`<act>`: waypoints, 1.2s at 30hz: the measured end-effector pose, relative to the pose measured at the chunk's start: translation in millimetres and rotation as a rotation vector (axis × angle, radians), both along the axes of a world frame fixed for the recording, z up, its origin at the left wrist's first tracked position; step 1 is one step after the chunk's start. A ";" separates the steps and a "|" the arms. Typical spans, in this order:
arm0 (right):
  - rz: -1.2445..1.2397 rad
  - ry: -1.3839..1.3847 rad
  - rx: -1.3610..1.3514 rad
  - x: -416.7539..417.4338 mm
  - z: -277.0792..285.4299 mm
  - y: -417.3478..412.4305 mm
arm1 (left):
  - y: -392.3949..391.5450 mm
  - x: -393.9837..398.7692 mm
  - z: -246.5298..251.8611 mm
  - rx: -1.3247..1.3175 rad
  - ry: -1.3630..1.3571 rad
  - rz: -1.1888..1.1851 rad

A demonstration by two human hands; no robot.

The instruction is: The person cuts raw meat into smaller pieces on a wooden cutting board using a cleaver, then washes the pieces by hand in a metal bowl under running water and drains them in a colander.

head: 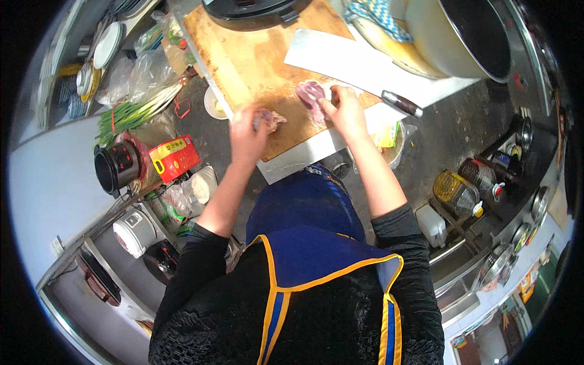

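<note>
A wooden cutting board point(260, 59) lies before me. My left hand point(248, 134) is over its near left part, slightly blurred, its fingers closed on a small piece of raw meat point(273, 120). With thumb and fingers, my right hand point(344, 112) touches a larger pink piece of raw meat point(311, 98) lying on the board. Beyond that hand rests a cleaver point(335, 61), its broad blade flat across the board and its dark handle point(402, 103) pointing right, past the board's edge.
A black round lid or appliance point(255, 11) sits at the board's far edge. A large metal pot point(433, 41) stands at the far right, with a checked cloth point(381, 16) beside it. Below the table are a white bowl point(214, 104) on the left and a lined bin point(396, 148) on the right.
</note>
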State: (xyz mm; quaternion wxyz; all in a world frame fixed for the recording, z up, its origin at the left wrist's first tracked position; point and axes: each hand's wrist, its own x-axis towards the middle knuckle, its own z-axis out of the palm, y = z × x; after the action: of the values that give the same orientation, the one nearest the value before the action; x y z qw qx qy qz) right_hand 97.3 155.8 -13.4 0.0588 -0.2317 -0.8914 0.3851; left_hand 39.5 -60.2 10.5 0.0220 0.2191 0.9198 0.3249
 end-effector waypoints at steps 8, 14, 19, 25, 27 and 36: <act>0.230 0.096 -0.125 -25.9 17.8 -37.8 | 35.7 6.9 -11.5 0.698 -1.158 0.229; 0.384 0.267 -0.203 1.3 27.0 -50.3 | 36.8 6.1 -30.5 0.980 -1.352 0.344; 0.151 0.157 -0.351 8.1 15.3 -40.2 | 41.1 4.4 -33.6 0.922 -1.332 0.368; 0.206 0.090 -0.286 -21.0 12.7 -27.9 | 45.7 2.9 -30.7 0.883 -1.253 0.303; 0.244 0.029 -0.371 -24.0 10.2 -29.5 | 48.3 2.6 -29.5 0.888 -1.237 0.306; 0.182 0.112 -0.767 -16.5 37.3 -30.3 | 53.7 8.5 -25.2 0.787 -0.772 0.091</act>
State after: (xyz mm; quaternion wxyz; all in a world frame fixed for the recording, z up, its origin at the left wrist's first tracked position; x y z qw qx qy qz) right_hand 80.8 125.5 23.9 -0.0180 -0.1357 -0.6951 0.7057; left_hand 48.0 -6.4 -14.7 0.2602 0.0358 0.6625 0.7015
